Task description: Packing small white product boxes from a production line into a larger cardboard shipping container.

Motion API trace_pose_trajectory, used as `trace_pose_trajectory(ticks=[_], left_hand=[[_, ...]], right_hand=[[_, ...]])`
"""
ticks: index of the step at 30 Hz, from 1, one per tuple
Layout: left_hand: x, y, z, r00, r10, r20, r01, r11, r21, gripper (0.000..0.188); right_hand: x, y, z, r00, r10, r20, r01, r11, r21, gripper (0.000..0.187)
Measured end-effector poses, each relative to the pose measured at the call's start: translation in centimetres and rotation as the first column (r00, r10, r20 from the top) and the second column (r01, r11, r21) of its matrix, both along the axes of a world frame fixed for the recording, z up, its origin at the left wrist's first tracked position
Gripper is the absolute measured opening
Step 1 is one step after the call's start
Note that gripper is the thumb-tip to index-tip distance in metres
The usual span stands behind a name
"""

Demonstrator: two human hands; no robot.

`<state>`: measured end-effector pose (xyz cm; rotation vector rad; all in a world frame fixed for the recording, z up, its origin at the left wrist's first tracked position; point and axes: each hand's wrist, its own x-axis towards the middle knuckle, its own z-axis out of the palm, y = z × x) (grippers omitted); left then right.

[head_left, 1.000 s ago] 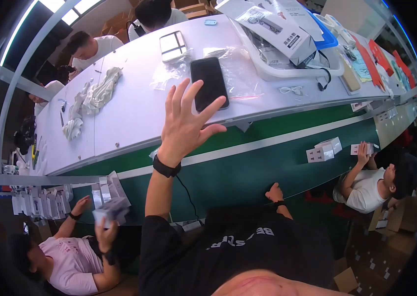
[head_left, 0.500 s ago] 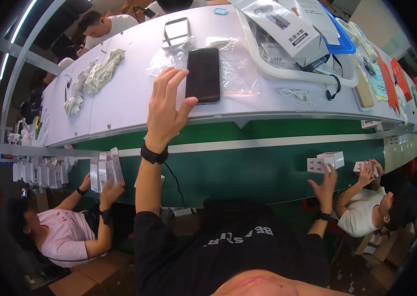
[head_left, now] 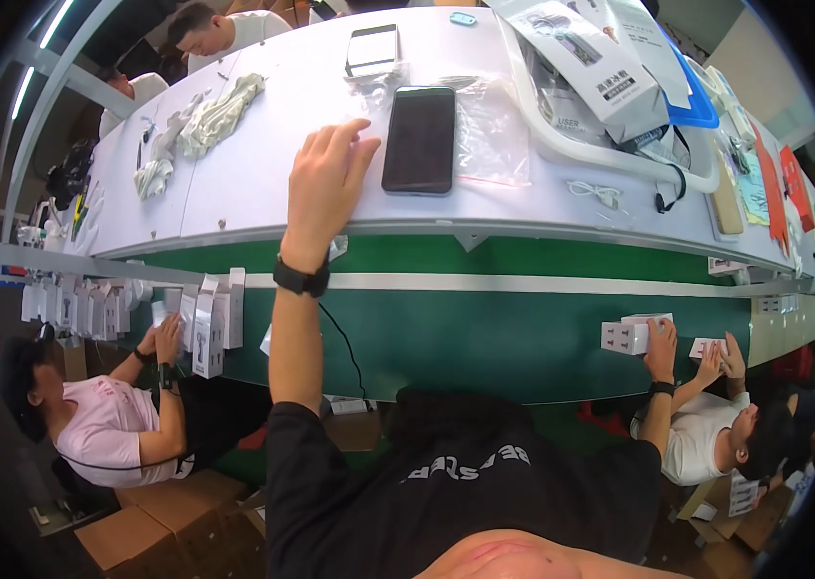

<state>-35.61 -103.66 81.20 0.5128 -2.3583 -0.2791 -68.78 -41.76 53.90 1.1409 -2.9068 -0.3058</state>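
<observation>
My left hand [head_left: 328, 179] hovers over the white table's front edge with a black band at its wrist. Its fingers are loosely bent and apart from the thumb, with nothing seen in them. Just right of it lies a black smartphone [head_left: 419, 140] with a dark screen, partly on a clear plastic bag [head_left: 492, 135]. On the green belt at the right, my right hand [head_left: 660, 349] has its fingers against a small white box [head_left: 631, 335], one of a pair side by side. The fingers' far side is partly hidden.
A second phone [head_left: 372, 50], pale gloves [head_left: 219, 114] and a coiled white cable [head_left: 597, 194] lie on the table. A white bin [head_left: 610, 159] holds packages. White cartons [head_left: 207, 333] stand on the belt by a co-worker in pink [head_left: 113, 425]; another co-worker's hands [head_left: 716, 362] hold a box at right.
My left hand has drawn back to the left, away from the phone. My right hand has closed in on the white box. The pink-clad co-worker's hands have moved to the cartons.
</observation>
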Motion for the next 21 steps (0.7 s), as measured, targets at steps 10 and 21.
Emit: trace_pose_trajectory(ticks=[10, 21], left_hand=[[0.3, 0.6, -0.1, 0.997, 0.034, -0.074, -0.024, 0.992, 0.126, 0.027], [-0.2, 0.1, 0.2, 0.998, -0.025, 0.06, 0.021, 0.998, 0.062, 0.042]], right_hand=[[12.4, -13.5, 4.8, 0.877, 0.028, 0.479, 0.115, 0.957, -0.267, 0.078], [23.6, -27.6, -0.3, 0.604, 0.405, 0.686, -0.202, 0.911, -0.359, 0.055]])
